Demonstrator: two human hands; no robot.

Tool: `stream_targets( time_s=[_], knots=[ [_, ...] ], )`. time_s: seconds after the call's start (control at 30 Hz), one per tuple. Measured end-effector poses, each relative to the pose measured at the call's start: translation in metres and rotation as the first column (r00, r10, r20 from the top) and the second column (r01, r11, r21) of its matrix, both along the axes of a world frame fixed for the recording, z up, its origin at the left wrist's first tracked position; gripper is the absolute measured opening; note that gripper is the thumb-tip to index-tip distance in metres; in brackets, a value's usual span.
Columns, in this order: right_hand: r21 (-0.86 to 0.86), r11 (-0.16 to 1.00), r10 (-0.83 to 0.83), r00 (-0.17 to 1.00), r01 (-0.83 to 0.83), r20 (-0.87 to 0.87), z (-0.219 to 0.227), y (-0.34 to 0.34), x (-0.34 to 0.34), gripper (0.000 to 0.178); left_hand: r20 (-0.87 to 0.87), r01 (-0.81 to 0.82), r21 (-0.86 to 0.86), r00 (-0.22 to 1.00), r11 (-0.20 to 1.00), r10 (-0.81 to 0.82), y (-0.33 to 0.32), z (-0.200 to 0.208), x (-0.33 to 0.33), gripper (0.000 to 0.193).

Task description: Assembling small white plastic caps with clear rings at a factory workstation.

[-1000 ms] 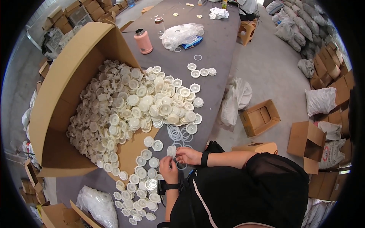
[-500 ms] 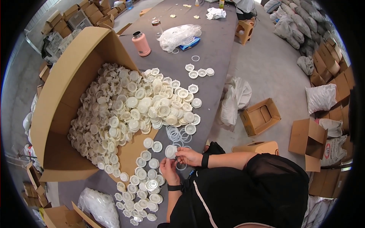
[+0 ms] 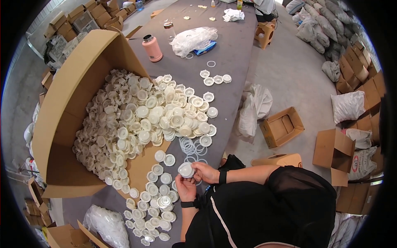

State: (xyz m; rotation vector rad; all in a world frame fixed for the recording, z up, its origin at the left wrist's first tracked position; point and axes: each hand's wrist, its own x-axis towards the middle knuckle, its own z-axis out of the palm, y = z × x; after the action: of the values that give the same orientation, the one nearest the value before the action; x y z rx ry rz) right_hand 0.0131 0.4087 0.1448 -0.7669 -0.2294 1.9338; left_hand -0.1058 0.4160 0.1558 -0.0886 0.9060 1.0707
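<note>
Rings [image 3: 188, 145] on table [image 3: 227, 95], between cap heap [image 3: 165, 113] and right hand [image 3: 207, 173].

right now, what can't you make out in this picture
White plastic cap in hand: far side, hidden by the cap itself, head view.
Heaped caps: lower layers, hidden by those on top, head view.
Cardboard box, lower left: cut off by the bottom edge, head view.

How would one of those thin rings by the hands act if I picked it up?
Light, probably: the pale rings look very thin. One might tug its neighbours along, since many overlap. How bendy they are, I can't tell.
</note>
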Motion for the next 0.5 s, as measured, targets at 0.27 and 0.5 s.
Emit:
stream_targets(
  time_s=[0.27,0.5],
  knots=[
    [0.057,0.997,0.045,0.988,-0.054,0.148,0.005,0.000,0.001,0.028,0.029,0.282,0.164,0.957,0.945,-0.290,0.004,0.005,-0.011,0.020],
    [0.015,0.958,0.284,0.951,-0.287,0.120,0.006,0.002,0.009,0.028,-0.316,0.326,0.067,0.904,0.943,-0.289,0.012,-0.007,-0.015,0.012]
  ],
)
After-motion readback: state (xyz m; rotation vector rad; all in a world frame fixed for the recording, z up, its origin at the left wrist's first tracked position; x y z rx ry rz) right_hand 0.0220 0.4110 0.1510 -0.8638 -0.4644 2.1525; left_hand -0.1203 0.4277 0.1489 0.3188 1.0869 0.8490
